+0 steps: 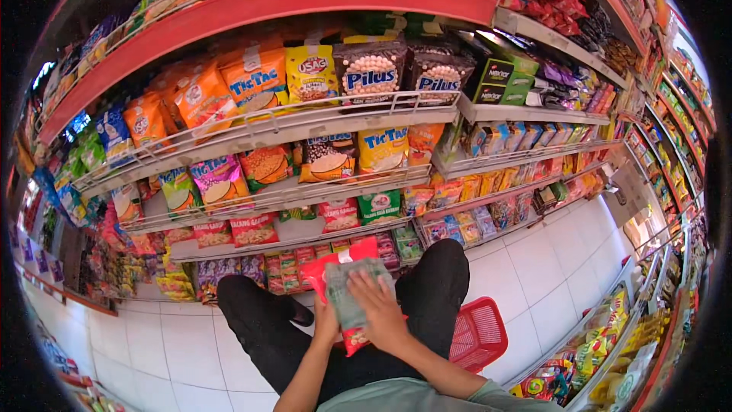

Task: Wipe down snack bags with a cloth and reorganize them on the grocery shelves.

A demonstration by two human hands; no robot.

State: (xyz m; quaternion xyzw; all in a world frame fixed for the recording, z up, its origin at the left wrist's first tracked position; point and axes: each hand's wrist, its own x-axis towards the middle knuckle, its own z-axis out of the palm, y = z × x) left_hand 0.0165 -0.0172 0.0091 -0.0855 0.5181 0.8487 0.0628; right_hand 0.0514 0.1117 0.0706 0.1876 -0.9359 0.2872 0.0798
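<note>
A red snack packet (364,248) is held over my lap, between my bent knees. My left hand (326,319) grips it from its left edge, the fingers hidden behind it. Across the front of the packet lies a grey-green cloth (344,292), covering most of its printed face. My right hand (376,312) rests on this cloth with the fingers stretched out, pressing it against the packet. Red corners of the packet show above and below the cloth.
Wire-edged shelves (343,120) of snack packets rise close in front. A red plastic basket (479,335) stands on the white tiled floor (189,343) by my right leg. Another low rack (597,332) of packets is at the right. A cardboard box (629,191) stands farther along the aisle.
</note>
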